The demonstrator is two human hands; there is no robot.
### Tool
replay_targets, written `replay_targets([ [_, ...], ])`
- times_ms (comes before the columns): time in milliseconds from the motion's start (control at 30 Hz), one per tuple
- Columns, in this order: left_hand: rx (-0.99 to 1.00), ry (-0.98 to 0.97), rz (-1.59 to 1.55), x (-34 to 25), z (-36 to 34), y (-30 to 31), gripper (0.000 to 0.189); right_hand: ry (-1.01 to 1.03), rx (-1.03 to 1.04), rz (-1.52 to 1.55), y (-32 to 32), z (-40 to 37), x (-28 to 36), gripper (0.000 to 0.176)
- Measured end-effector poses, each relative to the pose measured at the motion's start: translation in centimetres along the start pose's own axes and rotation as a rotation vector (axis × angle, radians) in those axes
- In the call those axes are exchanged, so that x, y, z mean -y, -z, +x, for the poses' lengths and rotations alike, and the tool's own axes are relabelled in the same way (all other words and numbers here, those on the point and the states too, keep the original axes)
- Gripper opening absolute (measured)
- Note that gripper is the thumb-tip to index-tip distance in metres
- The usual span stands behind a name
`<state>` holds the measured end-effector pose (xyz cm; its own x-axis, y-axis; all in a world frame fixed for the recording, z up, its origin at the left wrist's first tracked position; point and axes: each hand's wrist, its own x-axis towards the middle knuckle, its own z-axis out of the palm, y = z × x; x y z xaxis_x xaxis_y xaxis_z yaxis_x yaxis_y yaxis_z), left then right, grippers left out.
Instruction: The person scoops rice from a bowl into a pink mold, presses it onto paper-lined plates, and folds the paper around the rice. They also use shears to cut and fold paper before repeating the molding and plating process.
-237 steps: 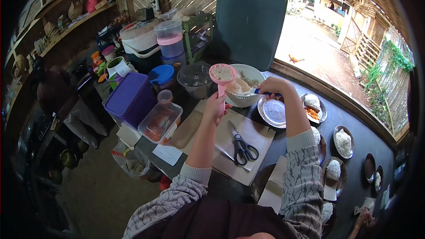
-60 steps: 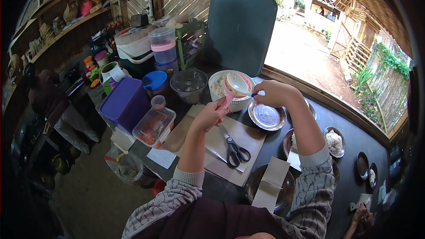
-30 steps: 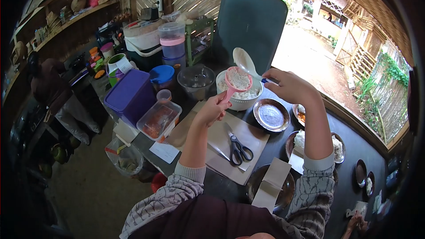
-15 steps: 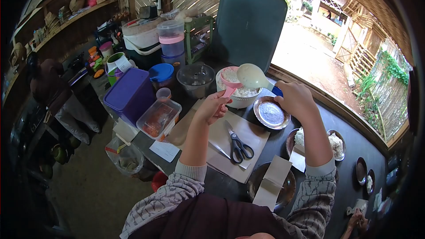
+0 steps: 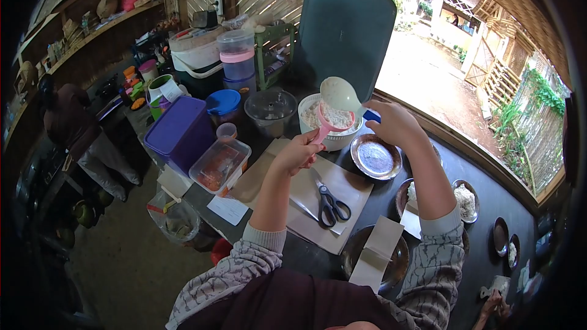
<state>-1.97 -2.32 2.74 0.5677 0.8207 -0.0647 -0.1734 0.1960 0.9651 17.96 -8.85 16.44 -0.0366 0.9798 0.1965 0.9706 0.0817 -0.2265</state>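
In the head view my left hand (image 5: 297,154) is closed round the handle of a pink scoop (image 5: 326,129), which is filled with white rice and tilted over a white bowl (image 5: 334,142). My right hand (image 5: 396,124) grips the blue handle of a large whitish ladle (image 5: 342,95). The ladle's head hangs just above the scoop, and a few white grains cling to it. More rice (image 5: 310,113) lies in the bowl beneath. Right of the bowl, under my right hand, stands a round brown-rimmed plate (image 5: 378,155) with a shiny pale centre.
Black-handled scissors (image 5: 331,203) lie on brown paper sheets (image 5: 306,198). Folded card (image 5: 376,250) rests on a brown plate. Plates of rice (image 5: 466,200) stand right. A purple container (image 5: 177,134) and a clear tub (image 5: 220,160) are left. Another person's hands (image 5: 494,304) show lower right; someone stands far left.
The pink scoop has moved right and down over the bowl. The ladle has shifted left and up, its head now above the scoop. My right hand has moved up and left.
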Motion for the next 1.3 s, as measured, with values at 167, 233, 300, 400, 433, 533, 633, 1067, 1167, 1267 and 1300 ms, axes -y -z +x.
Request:
replay_targets([
  [167,-0.011,-0.007,0.198,-0.4,-0.3,-0.2,0.055,0.061,0.153,-0.006,0.4,1.0,-0.2,0.034],
  [233,-0.015,-0.012,0.214,-0.3,-0.4,0.0,0.055,0.054,0.216,-0.137,0.6,1.1,-0.5,0.035],
  [300,-0.019,-0.018,0.124,-0.3,-0.4,0.2,0.056,0.039,0.259,-0.117,0.2,1.5,-1.3,0.036],
  [400,-0.012,0.006,0.091,-0.3,-0.5,0.6,0.057,0.019,0.324,-0.083,0.5,1.5,-1.4,0.037],
  [433,-0.013,0.004,0.093,-0.3,-0.4,0.7,0.057,0.014,0.346,-0.068,0.9,1.3,-1.3,0.036],
  [533,0.034,-0.001,0.043,-0.3,-0.3,0.6,0.058,-0.046,0.389,0.068,2.2,1.5,-1.4,0.036],
  [633,0.022,0.023,0.071,-0.6,-0.7,0.0,0.057,-0.044,0.435,0.155,1.0,2.0,-1.9,0.036],
  [1067,0.039,0.014,-0.013,-0.4,-0.4,1.0,0.054,-0.039,0.517,0.362,0.3,3.1,-2.8,0.032],
  [1167,0.014,0.015,-0.052,-0.2,-0.4,1.6,0.052,-0.076,0.41,0.393,-1.5,4.9,-4.1,0.03],
  [1267,-0.02,0.015,-0.06,-0.1,-0.3,1.9,0.051,-0.14,0.34,0.366,-3.5,6.6,-4.6,0.032],
  [1300,-0.034,0.007,-0.051,-0.1,-0.3,2.0,0.05,-0.135,0.36,0.316,-4.5,7.4,-5.0,0.033],
])
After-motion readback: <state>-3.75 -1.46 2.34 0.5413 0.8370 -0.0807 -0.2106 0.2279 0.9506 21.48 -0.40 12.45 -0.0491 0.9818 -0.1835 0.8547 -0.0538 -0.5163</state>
